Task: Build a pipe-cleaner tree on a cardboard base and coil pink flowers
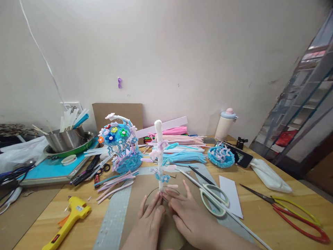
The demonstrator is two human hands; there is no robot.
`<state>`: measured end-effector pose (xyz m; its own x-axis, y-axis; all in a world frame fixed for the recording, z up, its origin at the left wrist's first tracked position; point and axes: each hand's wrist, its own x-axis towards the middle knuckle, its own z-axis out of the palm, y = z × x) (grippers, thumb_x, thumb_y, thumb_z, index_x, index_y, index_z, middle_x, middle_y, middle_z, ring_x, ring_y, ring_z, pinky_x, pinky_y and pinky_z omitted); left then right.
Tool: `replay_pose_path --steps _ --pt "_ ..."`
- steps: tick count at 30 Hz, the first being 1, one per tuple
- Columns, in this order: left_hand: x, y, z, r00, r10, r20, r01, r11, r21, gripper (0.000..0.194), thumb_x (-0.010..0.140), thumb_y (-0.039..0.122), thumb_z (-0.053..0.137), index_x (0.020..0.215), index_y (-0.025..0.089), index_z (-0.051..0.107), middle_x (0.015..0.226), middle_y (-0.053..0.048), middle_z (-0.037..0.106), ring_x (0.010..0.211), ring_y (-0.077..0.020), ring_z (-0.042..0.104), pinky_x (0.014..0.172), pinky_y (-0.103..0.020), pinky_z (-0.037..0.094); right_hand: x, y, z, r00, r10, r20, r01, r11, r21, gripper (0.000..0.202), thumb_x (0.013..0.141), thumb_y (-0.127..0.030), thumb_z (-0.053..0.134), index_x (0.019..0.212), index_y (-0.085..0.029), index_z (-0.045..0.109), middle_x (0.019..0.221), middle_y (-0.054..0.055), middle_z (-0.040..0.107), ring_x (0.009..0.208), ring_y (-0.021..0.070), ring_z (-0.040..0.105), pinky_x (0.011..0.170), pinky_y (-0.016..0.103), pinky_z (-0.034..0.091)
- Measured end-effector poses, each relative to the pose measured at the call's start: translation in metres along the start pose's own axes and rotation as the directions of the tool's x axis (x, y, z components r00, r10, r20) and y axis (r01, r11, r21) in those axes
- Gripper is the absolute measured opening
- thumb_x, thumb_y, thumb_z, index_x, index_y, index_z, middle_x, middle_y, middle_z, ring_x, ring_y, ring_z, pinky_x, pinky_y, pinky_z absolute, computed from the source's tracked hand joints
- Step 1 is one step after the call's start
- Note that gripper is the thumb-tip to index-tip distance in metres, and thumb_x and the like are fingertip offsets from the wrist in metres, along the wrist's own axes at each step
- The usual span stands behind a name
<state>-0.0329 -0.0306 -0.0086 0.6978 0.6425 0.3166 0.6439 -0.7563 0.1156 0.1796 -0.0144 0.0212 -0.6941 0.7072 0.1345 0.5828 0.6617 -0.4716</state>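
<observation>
A fuzzy white pipe-cleaner stem [159, 139] stands upright on a sheet of brown cardboard [135, 211], with pink and blue flowers and leaves along it. My left hand [149, 217] presses its closed fingertips to the foot of the stem from the left. From the right, my right hand [186, 213] pinches at the same foot, its index finger raised off. The fingertips hide the stem's lowest end. A drawn circle [149, 194] on the cardboard surrounds this spot. Behind the left hand stands a blue pipe-cleaner lamp-like piece [125, 146] covered in flowers.
A yellow glue gun [71, 222] lies left. Pale green scissors [214, 199] and a white rod [241, 224] lie right, with red-and-yellow scissors [293, 215] farther out. Pipe-cleaner bundles [184, 157], a blue basket [221, 155], a phone [244, 158] and a bottle [225, 125] stand behind.
</observation>
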Motion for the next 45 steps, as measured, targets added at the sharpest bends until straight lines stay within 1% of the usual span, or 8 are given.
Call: replay_pose_path --steps 5,10,17,24,31,34,39,45 --pt "0.001 -0.003 -0.001 1.0 0.021 0.018 -0.021 1.0 -0.015 0.073 0.074 0.071 0.046 0.122 0.016 0.044 0.137 -0.017 0.048 0.133 -0.0311 0.032 0.107 -0.053 0.027 -0.001 0.0 -0.001 1.0 -0.003 0.014 0.003 1.0 -0.001 0.052 0.075 -0.01 0.039 0.126 -0.02 0.042 0.14 0.005 0.043 0.136 0.0145 0.024 0.109 0.051 -0.018" --pt "0.001 -0.004 -0.003 0.998 0.013 0.054 -0.011 0.999 -0.038 0.078 0.074 0.071 0.046 0.127 0.014 0.04 0.136 -0.018 0.048 0.135 -0.031 0.029 0.109 -0.054 0.024 -0.001 -0.001 -0.004 1.0 -0.008 0.027 0.008 1.0 0.006 0.052 0.074 -0.011 0.04 0.125 -0.02 0.044 0.143 0.007 0.04 0.136 0.0168 0.024 0.108 0.053 -0.018" --pt "-0.003 -0.014 0.009 0.995 0.064 0.078 -0.062 0.998 -0.02 0.079 0.074 0.073 0.043 0.126 0.014 0.04 0.137 -0.019 0.046 0.136 -0.0321 0.025 0.108 -0.056 0.023 0.001 -0.002 -0.004 0.999 0.005 0.037 -0.005 1.0 0.023 0.054 0.073 -0.012 0.041 0.127 -0.018 0.043 0.142 0.008 0.041 0.136 0.0175 0.026 0.108 0.052 -0.018" --pt "-0.003 -0.019 0.013 0.998 0.066 0.004 -0.066 0.997 -0.031 0.042 0.09 0.044 0.042 0.124 0.018 0.043 0.13 -0.013 0.055 0.135 -0.0243 0.031 0.11 -0.048 0.026 0.001 -0.004 -0.007 1.0 0.011 0.026 -0.012 0.999 0.039 0.054 0.073 -0.014 0.041 0.126 -0.017 0.044 0.14 0.008 0.044 0.135 0.0168 0.026 0.109 0.048 -0.017" --pt "-0.001 -0.017 0.007 0.991 0.061 0.116 -0.051 0.995 -0.087 0.075 0.076 0.069 0.046 0.128 0.015 0.038 0.135 -0.018 0.048 0.136 -0.0318 0.026 0.11 -0.055 0.022 0.001 -0.005 -0.005 1.0 0.015 0.02 -0.016 0.999 0.037 0.057 0.073 -0.016 0.041 0.13 -0.018 0.042 0.139 0.009 0.044 0.134 0.019 0.029 0.11 0.048 -0.016" --pt "0.001 -0.011 -0.002 0.989 0.048 0.137 -0.034 0.995 -0.099 0.077 0.074 0.069 0.048 0.127 0.014 0.039 0.137 -0.019 0.047 0.136 -0.0329 0.024 0.109 -0.056 0.023 0.001 -0.005 -0.004 1.0 0.013 0.017 -0.014 0.999 0.047 0.057 0.075 -0.016 0.041 0.132 -0.018 0.041 0.14 0.009 0.044 0.134 0.0197 0.029 0.109 0.05 -0.017" --pt "0.002 0.001 -0.015 0.996 0.018 0.086 -0.01 0.996 -0.093 0.084 0.073 0.068 0.052 0.132 0.01 0.034 0.141 -0.021 0.04 0.136 -0.0316 0.026 0.109 -0.05 0.029 0.0 -0.006 -0.004 1.0 0.016 0.01 -0.016 1.0 0.019 0.054 0.074 -0.017 0.042 0.128 -0.018 0.044 0.14 0.009 0.043 0.135 0.0196 0.028 0.109 0.05 -0.017" --pt "0.001 0.007 -0.016 0.997 -0.029 0.072 0.036 0.994 -0.105 0.086 0.074 0.066 0.052 0.136 0.011 0.03 0.144 -0.021 0.034 0.135 -0.0327 0.027 0.107 -0.052 0.031 -0.001 -0.006 -0.001 1.0 0.005 -0.012 -0.005 1.0 -0.027 0.049 0.075 -0.017 0.042 0.124 -0.017 0.047 0.139 0.01 0.045 0.134 0.0184 0.029 0.109 0.049 -0.017"
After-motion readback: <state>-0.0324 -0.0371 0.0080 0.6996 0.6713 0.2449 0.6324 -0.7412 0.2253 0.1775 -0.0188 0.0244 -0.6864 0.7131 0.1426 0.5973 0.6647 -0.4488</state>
